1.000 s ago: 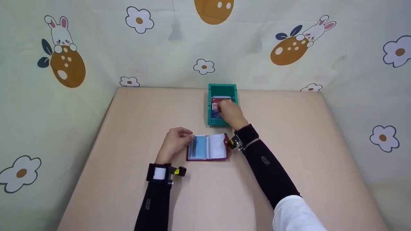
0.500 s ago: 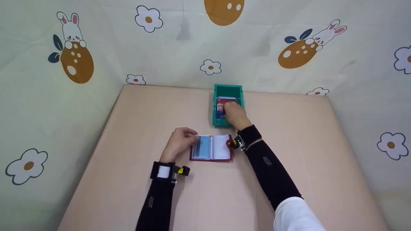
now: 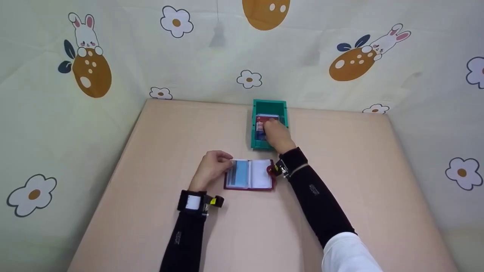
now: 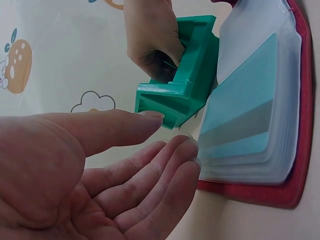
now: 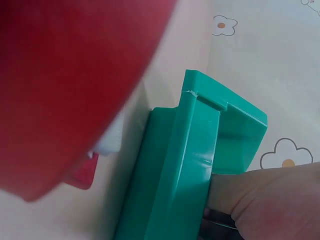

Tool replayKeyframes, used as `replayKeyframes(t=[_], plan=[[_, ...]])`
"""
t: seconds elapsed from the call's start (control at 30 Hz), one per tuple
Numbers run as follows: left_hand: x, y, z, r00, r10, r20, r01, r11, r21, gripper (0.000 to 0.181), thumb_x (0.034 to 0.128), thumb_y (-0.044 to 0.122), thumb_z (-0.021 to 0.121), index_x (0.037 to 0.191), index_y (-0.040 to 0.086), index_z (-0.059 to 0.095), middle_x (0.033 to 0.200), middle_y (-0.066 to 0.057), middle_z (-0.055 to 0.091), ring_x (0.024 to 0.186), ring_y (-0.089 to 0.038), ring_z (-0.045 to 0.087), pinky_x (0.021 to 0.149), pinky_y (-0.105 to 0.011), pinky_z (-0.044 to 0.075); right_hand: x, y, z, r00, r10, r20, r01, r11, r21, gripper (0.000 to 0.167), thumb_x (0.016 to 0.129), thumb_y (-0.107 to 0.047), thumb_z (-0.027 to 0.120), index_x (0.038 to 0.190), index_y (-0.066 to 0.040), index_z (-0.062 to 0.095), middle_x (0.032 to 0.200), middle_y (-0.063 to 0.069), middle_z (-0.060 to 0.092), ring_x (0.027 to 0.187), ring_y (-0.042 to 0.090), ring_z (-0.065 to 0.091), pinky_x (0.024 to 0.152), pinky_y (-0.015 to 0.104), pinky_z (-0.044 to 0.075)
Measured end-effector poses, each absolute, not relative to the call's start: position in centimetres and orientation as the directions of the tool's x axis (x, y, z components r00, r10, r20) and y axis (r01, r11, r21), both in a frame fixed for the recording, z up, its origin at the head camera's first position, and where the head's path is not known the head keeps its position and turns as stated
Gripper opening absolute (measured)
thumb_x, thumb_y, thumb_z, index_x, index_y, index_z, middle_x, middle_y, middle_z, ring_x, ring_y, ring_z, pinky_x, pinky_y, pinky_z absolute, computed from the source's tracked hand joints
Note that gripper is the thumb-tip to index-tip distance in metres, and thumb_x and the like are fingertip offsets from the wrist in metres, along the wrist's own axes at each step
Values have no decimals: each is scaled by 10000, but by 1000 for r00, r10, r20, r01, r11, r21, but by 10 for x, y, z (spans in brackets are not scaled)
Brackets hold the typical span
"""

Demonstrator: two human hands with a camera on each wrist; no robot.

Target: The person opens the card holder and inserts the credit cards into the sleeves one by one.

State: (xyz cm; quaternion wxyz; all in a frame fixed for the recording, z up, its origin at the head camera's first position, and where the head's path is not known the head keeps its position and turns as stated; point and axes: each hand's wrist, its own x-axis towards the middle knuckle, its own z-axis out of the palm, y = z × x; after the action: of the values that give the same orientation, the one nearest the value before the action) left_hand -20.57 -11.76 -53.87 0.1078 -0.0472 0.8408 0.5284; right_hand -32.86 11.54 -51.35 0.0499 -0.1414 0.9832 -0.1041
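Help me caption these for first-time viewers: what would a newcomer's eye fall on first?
Probably the bright green box far back on the table, the right hand dipped into it. Then the open red card holder nearer the camera, the left hand at its left side. The rabbit-printed backdrop stands out behind.

Two hands [image 3: 210, 168], one green box [image 3: 261, 145], one red card holder [image 3: 261, 173], one visible blue card [image 3: 242, 173] and one table [image 3: 242, 234] show. The wall [image 3: 128, 49] bears seven flowers [image 3: 249, 79], three fruits [image 3: 92, 73], two rabbits [image 3: 86, 37]. Boxed cards [image 3: 260, 134] are too hidden to count.
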Motion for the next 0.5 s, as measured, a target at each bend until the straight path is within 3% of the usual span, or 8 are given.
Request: replayKeyframes(t=[0.2,0.4,0.5], plan=[[-205,-117,-540,-970,32,-243,-205,438,875,239,989,142,748,1192,17,773,1045,-135,802,917,-206,755,824,-293,620,-329,115,-516,-954,-293,-54,-279,942,-188,214,1011,-7,668,1206,51,735,1254,252,755,1167,408,735,1038,521,609],[-205,-116,-539,-969,30,-245,-206,446,871,244,986,145,751,1195,22,779,1044,-135,801,915,-208,746,820,-289,614,-330,116,-517,-951,-307,-29,-298,938,-178,272,1035,20,611,1291,39,701,1351,258,720,1283,433,685,1118,549,569],[-206,-117,-539,-970,30,-243,-203,452,868,242,996,148,744,1203,30,779,1063,-135,799,927,-207,745,842,-303,622,-332,117,-516,-946,-323,5,-318,929,-188,260,1029,35,606,1274,36,693,1307,262,742,1247,437,710,1086,559,582]])
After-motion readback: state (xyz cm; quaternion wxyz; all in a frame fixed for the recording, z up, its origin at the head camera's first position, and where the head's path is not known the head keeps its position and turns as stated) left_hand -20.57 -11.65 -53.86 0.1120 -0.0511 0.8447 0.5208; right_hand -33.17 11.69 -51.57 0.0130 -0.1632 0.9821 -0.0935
